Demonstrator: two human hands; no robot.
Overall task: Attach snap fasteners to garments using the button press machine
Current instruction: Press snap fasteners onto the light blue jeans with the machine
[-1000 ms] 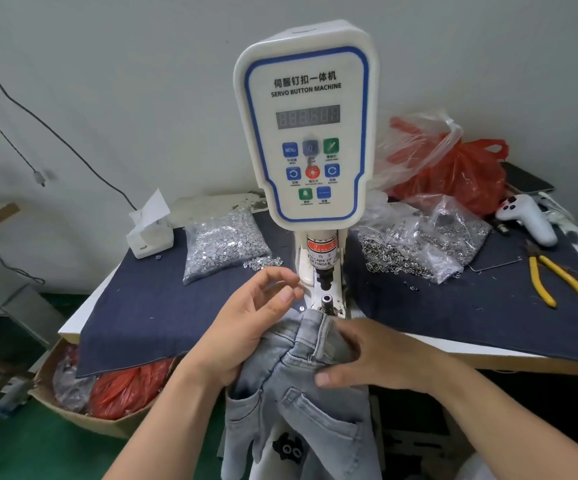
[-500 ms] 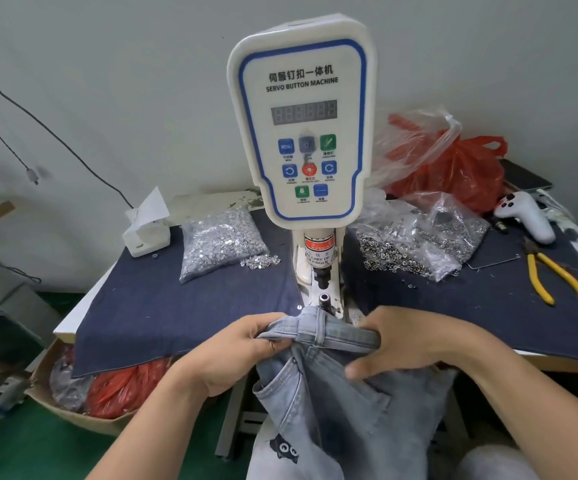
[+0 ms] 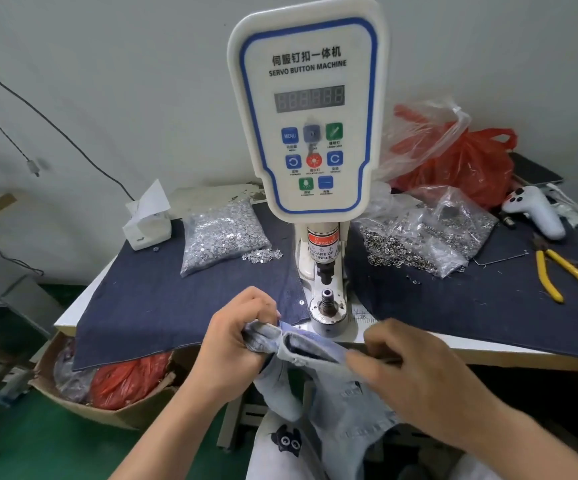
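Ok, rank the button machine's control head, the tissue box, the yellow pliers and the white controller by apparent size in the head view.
1. Control head, largest by far.
2. Yellow pliers.
3-4. Tissue box and white controller look alike, so no ranking between them.

Garment (image 3: 315,355) before machine (image 3: 310,109); pliers (image 3: 567,271) far right on table (image 3: 488,355)

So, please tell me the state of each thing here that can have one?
Display: no lit digits.
Lower die: bare, no cloth on it.
Jeans: waistband gripped by left hand and right hand, in front of the die.
Left bag of fasteners: open, some spilled.
Pliers: lying, handles apart.
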